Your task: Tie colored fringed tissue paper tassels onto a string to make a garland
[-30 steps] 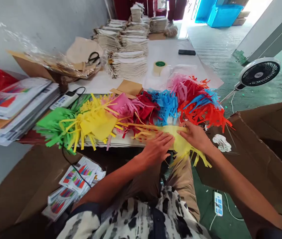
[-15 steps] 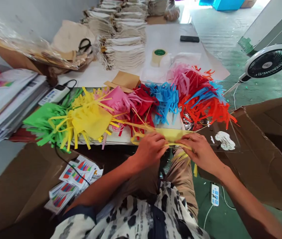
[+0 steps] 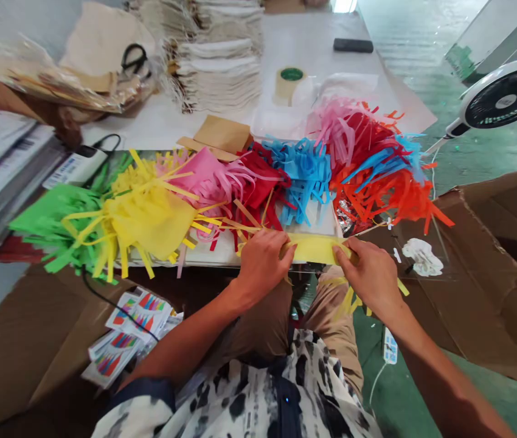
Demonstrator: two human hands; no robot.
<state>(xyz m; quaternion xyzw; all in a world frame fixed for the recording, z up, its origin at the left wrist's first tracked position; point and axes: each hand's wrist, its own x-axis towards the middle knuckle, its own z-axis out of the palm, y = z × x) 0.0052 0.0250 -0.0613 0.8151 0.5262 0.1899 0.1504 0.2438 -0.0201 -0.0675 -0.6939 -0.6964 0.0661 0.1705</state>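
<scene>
A strip of yellow tissue paper with fringed ends (image 3: 314, 248) is stretched level between my hands at the table's front edge. My left hand (image 3: 264, 258) pinches its left end, thumb on top. My right hand (image 3: 370, 272) grips the other end, with yellow fringe hanging below it over my leg. Just left of my left hand lie a yellow fringed tissue bundle (image 3: 151, 222) and a green one (image 3: 60, 222). Beyond the strip are pink (image 3: 206, 173), dark red (image 3: 261, 182) and blue (image 3: 306, 176) fringed bundles, with an orange-red one (image 3: 390, 191) to the right.
Stacked cloth bundles (image 3: 222, 73), a tape roll (image 3: 289, 85), black-handled scissors (image 3: 134, 58) and a dark phone-like bar (image 3: 353, 45) lie farther back. A fan (image 3: 505, 100) stands at right, above an open cardboard box (image 3: 505, 243). Printed cards (image 3: 137, 316) sit low at left.
Both hands have shifted their grip on the yellow strip. It now lies flatter and tauter between them, and the loose yellow loop near my left hand no longer shows. The view has tilted slightly downward.
</scene>
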